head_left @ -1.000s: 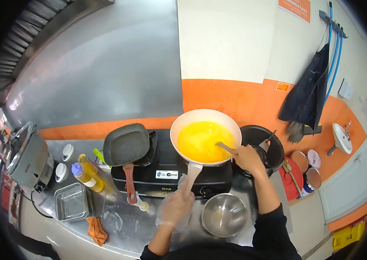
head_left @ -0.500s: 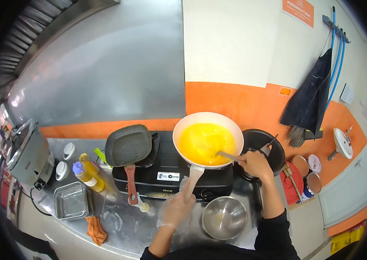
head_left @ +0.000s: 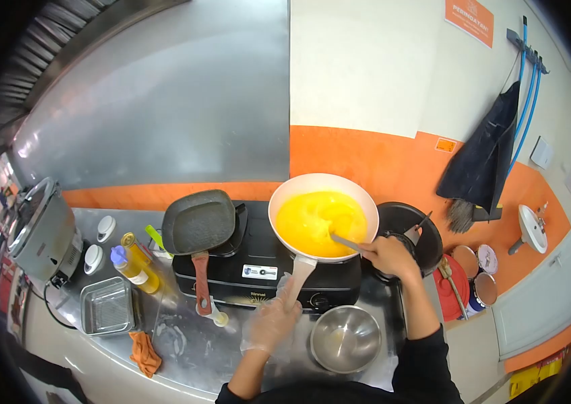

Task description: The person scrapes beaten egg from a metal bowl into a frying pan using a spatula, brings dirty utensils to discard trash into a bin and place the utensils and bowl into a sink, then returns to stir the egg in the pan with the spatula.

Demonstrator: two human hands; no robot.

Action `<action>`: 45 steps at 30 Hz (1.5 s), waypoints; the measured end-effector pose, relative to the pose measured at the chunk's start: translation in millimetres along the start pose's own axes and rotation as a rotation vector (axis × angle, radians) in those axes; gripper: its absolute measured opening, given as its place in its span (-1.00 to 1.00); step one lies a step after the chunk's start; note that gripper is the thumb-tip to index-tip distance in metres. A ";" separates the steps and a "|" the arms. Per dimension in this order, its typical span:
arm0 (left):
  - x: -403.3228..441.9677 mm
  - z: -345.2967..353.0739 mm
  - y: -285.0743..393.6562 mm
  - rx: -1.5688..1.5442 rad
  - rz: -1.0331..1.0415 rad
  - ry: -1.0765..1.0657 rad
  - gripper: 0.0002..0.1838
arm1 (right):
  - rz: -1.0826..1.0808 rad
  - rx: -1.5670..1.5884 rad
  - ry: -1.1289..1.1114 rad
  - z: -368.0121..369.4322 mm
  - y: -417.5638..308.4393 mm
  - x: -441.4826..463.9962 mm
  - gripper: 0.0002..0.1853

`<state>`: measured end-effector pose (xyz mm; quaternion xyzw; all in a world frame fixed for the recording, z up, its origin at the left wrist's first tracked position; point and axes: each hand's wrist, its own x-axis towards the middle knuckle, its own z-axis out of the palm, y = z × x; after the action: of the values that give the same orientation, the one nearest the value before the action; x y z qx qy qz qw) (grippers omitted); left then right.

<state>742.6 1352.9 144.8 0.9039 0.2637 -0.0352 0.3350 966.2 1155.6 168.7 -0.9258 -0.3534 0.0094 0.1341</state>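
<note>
Pan [head_left: 324, 215]: our left grip [head_left: 273, 324] clamping its handle; our right grip [head_left: 391, 256] clamping a utensil [head_left: 347, 242]; steel bowl [head_left: 346, 339] sitting nearby.

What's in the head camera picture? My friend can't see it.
The left hand, in clear plastic, grips a pale pan of yellow liquid over a black stove; the right hand holds a utensil in it. A dark pan sits left, a metal bowl in front.

Orange rectangular wall sign [head_left: 469, 20]: and there it is, "PERINGATAN!" in white capitals, smaller lines too blurred to read.
Black two-burner gas stove [head_left: 268, 279]: "Rinnai", right there on the front!
</note>
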 end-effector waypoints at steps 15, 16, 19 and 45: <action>-9.5 -7.5 10.6 0.006 0.000 0.014 -0.34 | 0.039 -0.171 0.080 10.6 -2.4 10.6 -0.64; -7.1 -5.3 7.9 0.014 0.000 0.012 -0.35 | 0.044 -0.127 0.024 12.2 0.6 8.1 -0.67; -2.6 -3.9 3.2 0.007 -0.032 -0.007 -0.35 | 0.003 -0.010 -0.028 -7.4 -2.0 1.8 -0.73; -3.3 -0.5 2.8 0.043 0.008 0.030 -0.36 | 0.119 -0.075 -0.054 -10.2 -7.2 -9.3 -0.58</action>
<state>741.1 1349.9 147.6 0.9124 0.2643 -0.0257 0.3116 955.6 1152.1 179.7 -0.9489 -0.3015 0.0291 0.0889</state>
